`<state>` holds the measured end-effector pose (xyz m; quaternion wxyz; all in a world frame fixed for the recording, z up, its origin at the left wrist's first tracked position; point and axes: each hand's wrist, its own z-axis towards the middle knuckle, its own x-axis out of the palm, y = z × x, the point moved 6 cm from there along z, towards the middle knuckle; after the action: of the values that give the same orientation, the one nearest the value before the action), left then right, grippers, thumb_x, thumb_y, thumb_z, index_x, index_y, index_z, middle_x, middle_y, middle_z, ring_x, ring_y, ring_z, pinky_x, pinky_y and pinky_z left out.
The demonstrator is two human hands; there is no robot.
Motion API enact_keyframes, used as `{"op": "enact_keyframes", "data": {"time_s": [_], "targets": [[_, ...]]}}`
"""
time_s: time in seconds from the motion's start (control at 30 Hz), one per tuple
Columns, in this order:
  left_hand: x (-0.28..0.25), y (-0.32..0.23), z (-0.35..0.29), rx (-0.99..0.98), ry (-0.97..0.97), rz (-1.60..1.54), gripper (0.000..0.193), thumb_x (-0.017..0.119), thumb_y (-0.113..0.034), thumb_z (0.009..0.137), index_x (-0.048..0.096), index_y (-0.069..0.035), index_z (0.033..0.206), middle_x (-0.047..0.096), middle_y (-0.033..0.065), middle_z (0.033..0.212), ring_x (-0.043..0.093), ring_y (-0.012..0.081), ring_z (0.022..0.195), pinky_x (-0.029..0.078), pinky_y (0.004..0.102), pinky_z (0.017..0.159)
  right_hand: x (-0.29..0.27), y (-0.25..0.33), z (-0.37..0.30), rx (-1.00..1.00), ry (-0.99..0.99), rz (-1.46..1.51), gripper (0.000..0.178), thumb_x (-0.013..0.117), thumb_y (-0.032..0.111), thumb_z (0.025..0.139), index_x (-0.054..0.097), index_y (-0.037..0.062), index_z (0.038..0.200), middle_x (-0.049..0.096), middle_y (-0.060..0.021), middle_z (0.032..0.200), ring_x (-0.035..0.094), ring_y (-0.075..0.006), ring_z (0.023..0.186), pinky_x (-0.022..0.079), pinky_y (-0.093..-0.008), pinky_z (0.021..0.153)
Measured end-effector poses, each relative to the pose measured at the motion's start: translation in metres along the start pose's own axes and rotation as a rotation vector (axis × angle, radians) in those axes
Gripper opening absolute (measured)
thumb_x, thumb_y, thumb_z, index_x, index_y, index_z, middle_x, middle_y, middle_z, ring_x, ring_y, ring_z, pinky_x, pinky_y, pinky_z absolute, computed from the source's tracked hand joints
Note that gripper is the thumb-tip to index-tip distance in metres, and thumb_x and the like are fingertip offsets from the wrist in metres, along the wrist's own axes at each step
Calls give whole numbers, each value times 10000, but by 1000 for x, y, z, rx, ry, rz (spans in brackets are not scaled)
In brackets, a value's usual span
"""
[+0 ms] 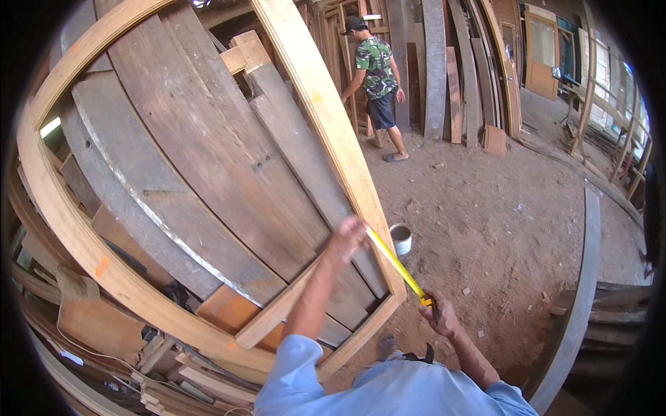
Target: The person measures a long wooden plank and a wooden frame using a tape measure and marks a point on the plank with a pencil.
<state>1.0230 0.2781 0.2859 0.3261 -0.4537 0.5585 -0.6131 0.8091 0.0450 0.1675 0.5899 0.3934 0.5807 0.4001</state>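
Note:
A yellow tape measure (pixel 395 262) is stretched between my two hands, its blade slanting down to the right beside a light wooden frame (pixel 316 90). At the blade's far end, my left hand (pixel 345 239) is closed on the tape, close against the frame's right-hand rail; its fingertips are slightly blurred. My right hand (pixel 444 317) grips the tape's case, which the fingers partly cover. A short loose wooden strip (pixel 281 305) lies across the frame's lower corner, under my left forearm.
Wide dark planks (pixel 201 145) lean behind the frame. A white bucket (pixel 401 239) stands on the dirt floor beyond the tape. A person in a camouflage shirt (pixel 377 69) is near upright boards at the back. A long grey board (pixel 579 305) lies at right.

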Motion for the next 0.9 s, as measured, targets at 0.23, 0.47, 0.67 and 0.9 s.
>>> {"op": "enact_keyframes", "data": {"time_s": [0.23, 0.47, 0.67, 0.9], "targets": [[-118, -282, 90, 398, -80, -52, 150, 670, -169, 954, 606, -48, 1015, 650, 26, 822, 602, 103, 633, 531, 259, 565, 39, -8, 48, -35, -54, 203, 467, 740, 144, 886, 582, -23, 1292, 669, -128, 1026, 641, -190, 954, 509, -323, 869], [-68, -318, 123, 491, -201, 506, 153, 657, -165, 971, 608, -21, 983, 687, 57, 824, 643, 91, 665, 543, 235, 561, 75, 39, 143, -2, 6, 416, 346, 698, 142, 911, 623, -34, 1199, 596, -17, 880, 557, -122, 787, 477, -296, 708], [-59, -357, 136, 638, -382, 823, 177, 648, -151, 958, 610, 0, 874, 680, 49, 716, 630, 104, 545, 513, 272, 521, 71, 142, 217, -152, 20, 382, 359, 661, 170, 940, 601, -35, 1229, 581, -25, 895, 532, -121, 830, 462, -285, 747], [-82, -457, 170, 827, -472, 731, 171, 665, -158, 937, 667, 5, 884, 678, 46, 699, 587, 97, 534, 476, 286, 517, 99, 155, 257, -264, -32, 432, 503, 718, 155, 930, 528, -41, 1353, 631, -67, 1082, 591, -157, 989, 487, -300, 872]]}}
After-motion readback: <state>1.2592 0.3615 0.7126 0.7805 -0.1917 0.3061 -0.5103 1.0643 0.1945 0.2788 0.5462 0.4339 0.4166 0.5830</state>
